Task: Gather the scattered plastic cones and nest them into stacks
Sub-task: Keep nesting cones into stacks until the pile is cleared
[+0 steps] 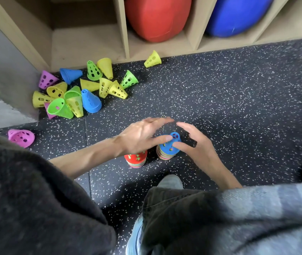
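Two nested stacks stand upright on the speckled floor in front of me. One stack is topped by a red cone (136, 157), the other by a blue cone (168, 146). My left hand (142, 135) hovers over the red-topped stack with fingers spread, its thumb touching the blue cone. My right hand (194, 144) is beside the blue-topped stack, fingers apart, thumb resting on the blue cone's side. A pile of several loose yellow, green, blue and purple cones (76, 91) lies at the far left. A lone yellow cone (153, 59) lies by the shelf, and a pink cone (21, 138) lies at the left.
A wooden shelf unit (122, 34) runs along the back, holding a red ball (157, 17) and a blue ball (238, 15). A grey wall corner (3, 67) stands at the left. My shoe (170, 182) and knee are just below the stacks.
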